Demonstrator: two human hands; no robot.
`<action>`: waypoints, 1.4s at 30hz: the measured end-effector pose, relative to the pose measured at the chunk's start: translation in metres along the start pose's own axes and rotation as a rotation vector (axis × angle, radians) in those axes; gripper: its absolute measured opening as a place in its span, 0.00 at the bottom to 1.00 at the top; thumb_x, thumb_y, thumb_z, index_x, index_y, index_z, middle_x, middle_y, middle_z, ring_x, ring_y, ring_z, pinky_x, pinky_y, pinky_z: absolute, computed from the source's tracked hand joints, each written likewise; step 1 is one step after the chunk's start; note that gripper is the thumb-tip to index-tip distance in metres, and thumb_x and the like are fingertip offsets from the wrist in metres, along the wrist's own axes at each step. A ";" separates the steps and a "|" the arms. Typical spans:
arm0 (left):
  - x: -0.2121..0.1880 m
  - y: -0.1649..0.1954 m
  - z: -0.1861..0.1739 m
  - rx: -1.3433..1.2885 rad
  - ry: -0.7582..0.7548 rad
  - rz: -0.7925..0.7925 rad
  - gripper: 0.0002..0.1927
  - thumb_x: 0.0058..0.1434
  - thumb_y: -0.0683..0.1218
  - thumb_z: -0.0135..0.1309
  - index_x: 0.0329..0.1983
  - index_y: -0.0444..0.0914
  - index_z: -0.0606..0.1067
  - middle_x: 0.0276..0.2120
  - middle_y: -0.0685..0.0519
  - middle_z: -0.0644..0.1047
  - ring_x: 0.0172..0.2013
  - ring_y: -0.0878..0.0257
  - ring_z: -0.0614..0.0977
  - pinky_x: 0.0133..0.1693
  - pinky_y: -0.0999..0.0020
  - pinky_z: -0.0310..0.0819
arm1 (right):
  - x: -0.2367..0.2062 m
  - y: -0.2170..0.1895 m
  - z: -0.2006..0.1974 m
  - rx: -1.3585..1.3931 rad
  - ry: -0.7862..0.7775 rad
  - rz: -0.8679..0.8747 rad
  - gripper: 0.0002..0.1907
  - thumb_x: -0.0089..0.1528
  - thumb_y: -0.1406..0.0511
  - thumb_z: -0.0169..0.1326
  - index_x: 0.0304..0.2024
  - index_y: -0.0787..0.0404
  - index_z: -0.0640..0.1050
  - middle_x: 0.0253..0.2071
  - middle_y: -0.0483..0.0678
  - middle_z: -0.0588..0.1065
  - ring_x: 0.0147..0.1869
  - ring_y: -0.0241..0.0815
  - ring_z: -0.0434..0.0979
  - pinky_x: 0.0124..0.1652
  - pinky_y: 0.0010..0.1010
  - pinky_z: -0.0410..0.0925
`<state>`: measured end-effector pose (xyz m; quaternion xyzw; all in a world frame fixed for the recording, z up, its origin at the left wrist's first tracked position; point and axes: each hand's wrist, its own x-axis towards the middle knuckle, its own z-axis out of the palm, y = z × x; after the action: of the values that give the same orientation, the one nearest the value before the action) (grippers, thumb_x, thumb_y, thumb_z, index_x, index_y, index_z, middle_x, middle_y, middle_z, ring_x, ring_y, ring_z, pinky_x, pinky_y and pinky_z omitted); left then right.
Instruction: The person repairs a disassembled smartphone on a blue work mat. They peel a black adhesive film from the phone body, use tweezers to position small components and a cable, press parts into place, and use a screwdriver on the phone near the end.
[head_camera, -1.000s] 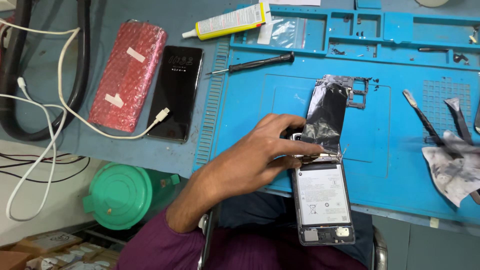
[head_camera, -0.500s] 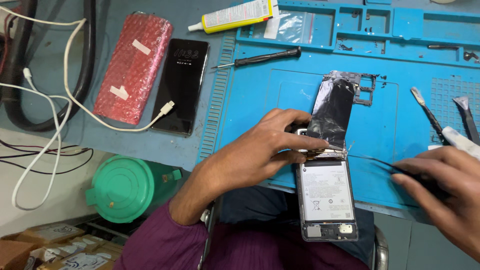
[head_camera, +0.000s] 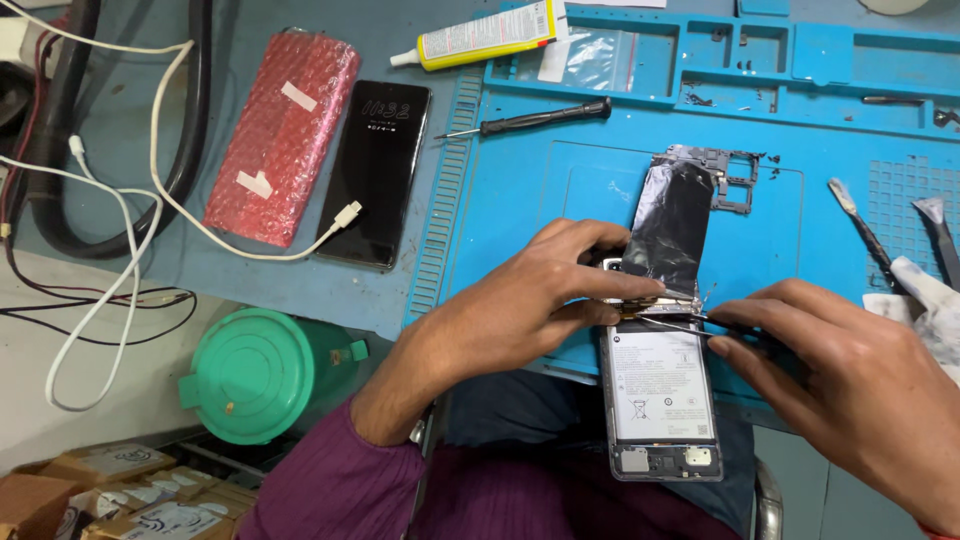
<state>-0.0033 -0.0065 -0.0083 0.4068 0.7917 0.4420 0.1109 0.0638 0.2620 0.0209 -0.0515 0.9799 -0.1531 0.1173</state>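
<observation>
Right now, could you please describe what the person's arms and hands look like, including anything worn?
Both hands are bare, with no gloves or rings visible. The left hand comes from a purple sleeve pushed up the forearm. The right hand shows no sleeve in view; a thin reddish band sits at the wrist, at the frame's edge.

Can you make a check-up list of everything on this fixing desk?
Surface: blue repair mat on a grey desk.
Job's things: opened phone; black foil sheet folded up.
Clutter: screwdriver, glue tube, red bubble-wrap parcel, black phone.
Hands: left hand pins the opened phone; right hand holds tweezers.
Cables: white cable plugged into the black phone.
Surroundings: green container, cardboard boxes.
</observation>
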 end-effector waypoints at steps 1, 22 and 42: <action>0.000 0.000 0.000 -0.003 0.001 0.000 0.22 0.63 0.42 0.60 0.61 0.50 0.78 0.64 0.43 0.71 0.64 0.46 0.71 0.62 0.57 0.69 | 0.001 -0.002 -0.001 0.004 0.000 -0.006 0.15 0.59 0.55 0.64 0.46 0.53 0.83 0.39 0.42 0.80 0.25 0.41 0.78 0.28 0.33 0.73; 0.001 -0.002 0.004 0.018 0.014 -0.005 0.22 0.61 0.42 0.61 0.59 0.49 0.79 0.63 0.44 0.71 0.64 0.46 0.71 0.62 0.56 0.70 | 0.001 0.013 0.006 0.141 0.105 -0.276 0.14 0.54 0.64 0.63 0.43 0.57 0.82 0.39 0.44 0.81 0.36 0.43 0.82 0.32 0.33 0.74; 0.000 -0.002 0.005 0.002 0.030 0.002 0.22 0.62 0.42 0.61 0.59 0.49 0.79 0.63 0.44 0.71 0.64 0.47 0.72 0.63 0.57 0.70 | -0.001 0.029 0.007 0.077 0.025 -0.058 0.14 0.57 0.59 0.65 0.43 0.56 0.84 0.39 0.44 0.82 0.35 0.37 0.85 0.33 0.30 0.77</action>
<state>-0.0017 -0.0045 -0.0131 0.4008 0.7935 0.4473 0.0981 0.0647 0.2879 0.0055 -0.0733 0.9727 -0.1946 0.1027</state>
